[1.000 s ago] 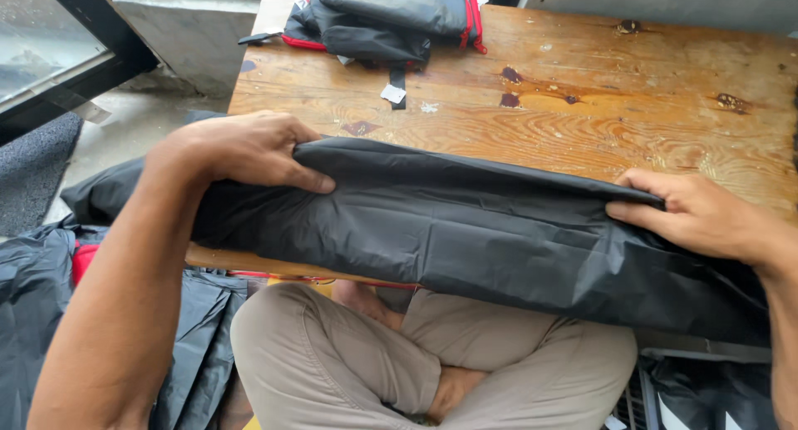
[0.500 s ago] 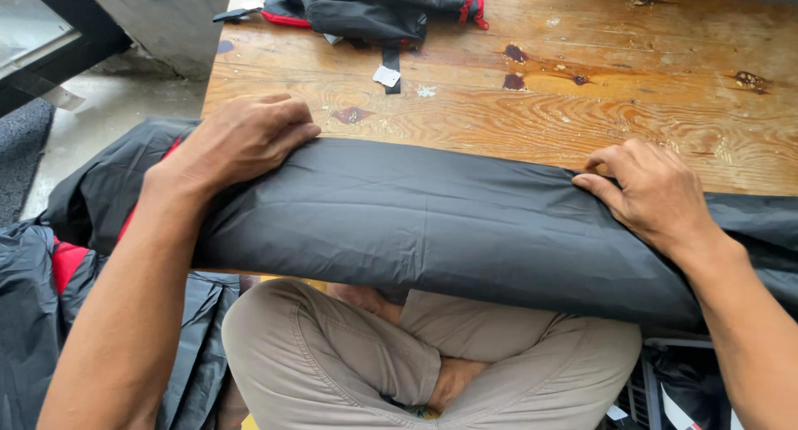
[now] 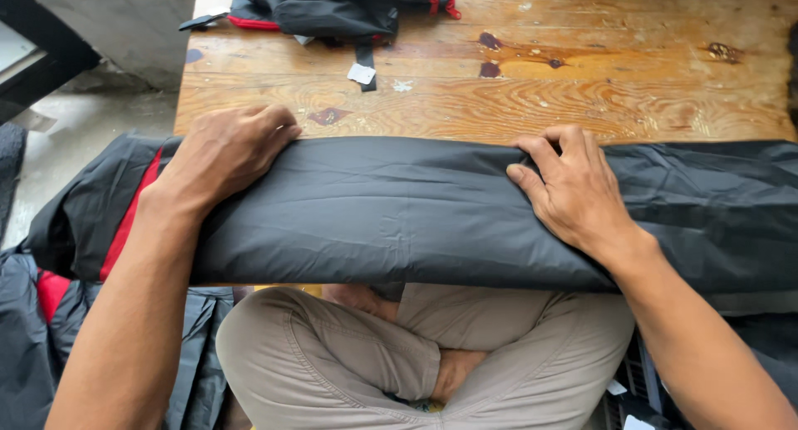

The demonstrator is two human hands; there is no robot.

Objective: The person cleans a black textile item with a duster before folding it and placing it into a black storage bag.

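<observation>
Both your hands press flat on the long black folded fabric bundle with red trim [image 3: 416, 210] — left hand [image 3: 224, 151] and right hand [image 3: 573, 189], fingers spread — lying along the near edge of the worn wooden table [image 3: 582, 72].

Soft even daylight, sharp focus

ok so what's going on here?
A person sitting cross-legged at a low wooden table has a long fold of black fabric laid along its near edge. The left hand lies flat on its left part, beside a red strip. The right hand presses on it right of centre, fingers at the far fold. A folded black and red bundle sits at the table's far edge. More dark fabric lies on the floor at left.
</observation>
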